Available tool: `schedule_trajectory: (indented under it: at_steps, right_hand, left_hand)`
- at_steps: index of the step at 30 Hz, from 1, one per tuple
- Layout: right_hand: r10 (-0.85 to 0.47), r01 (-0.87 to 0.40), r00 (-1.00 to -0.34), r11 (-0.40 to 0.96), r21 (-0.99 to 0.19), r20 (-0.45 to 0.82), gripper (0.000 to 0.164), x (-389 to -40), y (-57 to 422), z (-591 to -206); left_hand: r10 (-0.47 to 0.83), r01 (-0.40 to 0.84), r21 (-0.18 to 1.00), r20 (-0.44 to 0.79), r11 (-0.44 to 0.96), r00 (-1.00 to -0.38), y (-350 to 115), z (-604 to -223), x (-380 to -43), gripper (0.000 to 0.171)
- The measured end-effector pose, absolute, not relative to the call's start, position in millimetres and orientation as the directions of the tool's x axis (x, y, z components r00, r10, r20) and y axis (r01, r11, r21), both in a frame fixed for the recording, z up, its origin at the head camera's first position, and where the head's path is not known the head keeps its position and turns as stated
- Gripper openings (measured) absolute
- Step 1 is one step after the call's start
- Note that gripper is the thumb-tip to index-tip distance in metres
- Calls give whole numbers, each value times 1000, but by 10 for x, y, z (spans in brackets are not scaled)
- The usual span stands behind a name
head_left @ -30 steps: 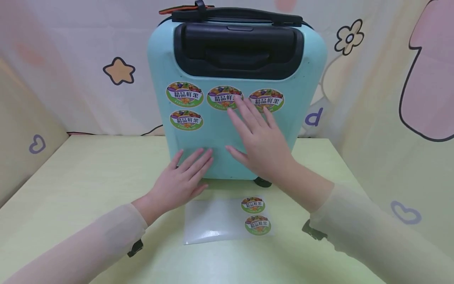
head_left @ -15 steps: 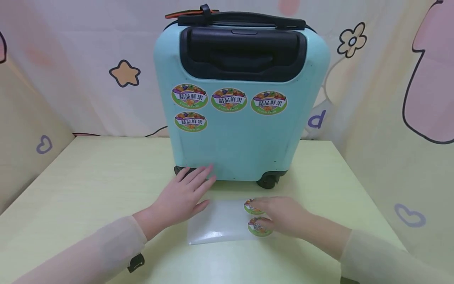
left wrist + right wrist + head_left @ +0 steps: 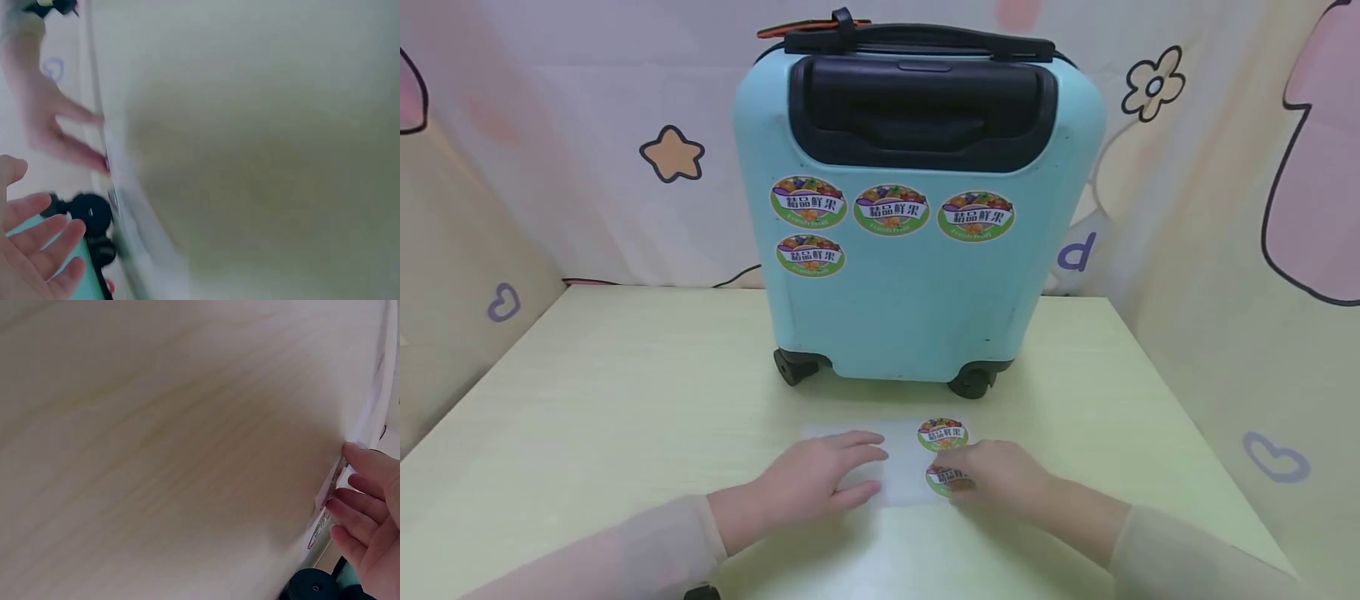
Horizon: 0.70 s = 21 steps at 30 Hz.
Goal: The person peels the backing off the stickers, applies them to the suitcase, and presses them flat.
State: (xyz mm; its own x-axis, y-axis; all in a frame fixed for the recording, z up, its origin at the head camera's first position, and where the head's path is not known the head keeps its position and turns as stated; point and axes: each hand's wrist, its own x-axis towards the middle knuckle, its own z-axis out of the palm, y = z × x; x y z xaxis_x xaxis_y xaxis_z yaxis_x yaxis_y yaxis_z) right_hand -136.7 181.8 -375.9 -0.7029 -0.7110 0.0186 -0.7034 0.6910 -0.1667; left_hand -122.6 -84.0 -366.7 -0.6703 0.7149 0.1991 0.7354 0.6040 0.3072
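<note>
A white sticker sheet (image 3: 904, 487) lies on the table, with an upper oval fruit sticker (image 3: 942, 434) and a lower oval fruit sticker (image 3: 942, 478) at its right side. My right hand (image 3: 1003, 479) has its fingertips on the lower sticker, covering part of it. In the right wrist view, the right thumb and fingers stand apart at the edge of the sheet (image 3: 322, 494). My left hand (image 3: 812, 479) is over the sheet's left part with fingers loosely spread, holding nothing. Behind stands a turquoise suitcase (image 3: 910, 308) bearing several similar stickers (image 3: 891, 210).
Black wheels (image 3: 973, 382) under the suitcase rest on the pale table (image 3: 647, 375), a little behind the sheet. Its black handle (image 3: 917, 37) runs across the top. Patterned cloth (image 3: 580, 167) hangs at the back and along both sides.
My right hand has come down from the suitcase to the lower sticker on the sheet. My left hand has left the suitcase's lower front and moved toward me, over the sheet.
</note>
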Motion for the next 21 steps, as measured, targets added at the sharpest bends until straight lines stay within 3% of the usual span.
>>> schedule_trajectory:
  at_steps: [4,9,14,21]
  right_hand:
    - [-722,-723,-689,677,-142,64,26,-1385,1783,-3793]
    - [-721,-732,-681,672,-111,126,26,-1419,1722,-3815]
    - [-698,-731,-682,659,-177,219,27,-1459,1641,-3754]
    - [-701,-744,-666,601,-291,255,21,-1464,1551,-3621]
  left_hand:
    - [672,561,620,72,549,-737,-719,-3701,-1124,30]
    - [609,158,923,-97,351,-787,-568,-3779,-1052,32]
    - [515,-198,962,-267,185,-814,-436,-3880,-1006,44]
    - [354,-293,951,-243,-94,-903,-299,-3974,-1047,39]
